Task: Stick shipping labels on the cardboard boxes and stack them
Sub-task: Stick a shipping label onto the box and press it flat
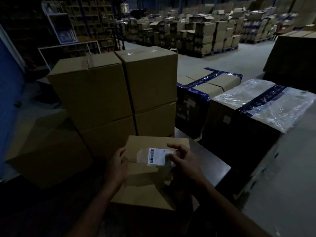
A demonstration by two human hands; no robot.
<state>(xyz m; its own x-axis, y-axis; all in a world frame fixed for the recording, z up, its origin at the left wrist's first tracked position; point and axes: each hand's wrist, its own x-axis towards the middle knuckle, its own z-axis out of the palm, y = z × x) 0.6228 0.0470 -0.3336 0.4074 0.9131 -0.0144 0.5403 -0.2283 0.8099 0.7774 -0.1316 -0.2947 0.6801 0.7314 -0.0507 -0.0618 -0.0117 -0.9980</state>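
— So why is the right hand (183,159) pinching that white paper shipping label with the black barcode (156,156)?

— It holds the label by its right end, fingers above and thumb below, so the rest can go down flat. The label sits in a clear shiny sleeve, right over the top of the small brown cardboard box (150,178) in front of the person.

— Is it stuck on yet?

— I cannot tell. It lies close over the box top, near the far edge, but it may not be pressed down.

— And the left hand (118,165)?

— Its fingers curl on the left edge of the box. I think it keeps the box from sliding while the label goes on.

— Why is the box so close?

— It rests on the grey metal tabletop (210,161), where both hands reach it easily.

— Where will it go after?

— Probably onto the tall stack of big brown cardboard boxes (112,93) just behind it. They stand in neat rows, two high, so more can sit on top.

— What could go wrong?

— The label could wrinkle or land crooked.
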